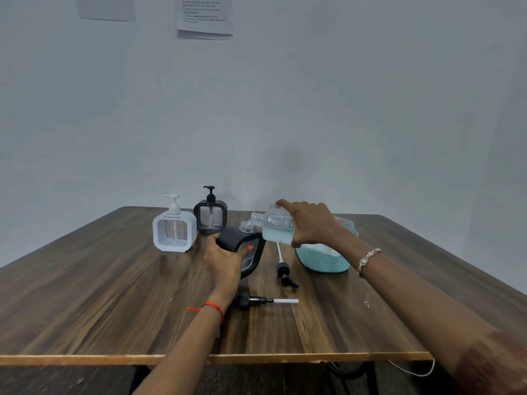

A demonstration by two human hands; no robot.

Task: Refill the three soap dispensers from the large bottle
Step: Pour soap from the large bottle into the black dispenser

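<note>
Large bottle (278, 226): clear, part-filled with pale blue liquid, tipped on its side above table centre, right hand (310, 223) wrapped round its body. Threaded mouth meets the neck of the open black dispenser (233, 238), which leans right, gripped at its base by the left hand (225, 259). Near pump (256, 300) and far pump (283, 270) lie loose on the table (114, 295). Teal basket (322, 259) just right. White dispenser (174, 230) and second black dispenser (210, 215) stand capped, far left.
</note>
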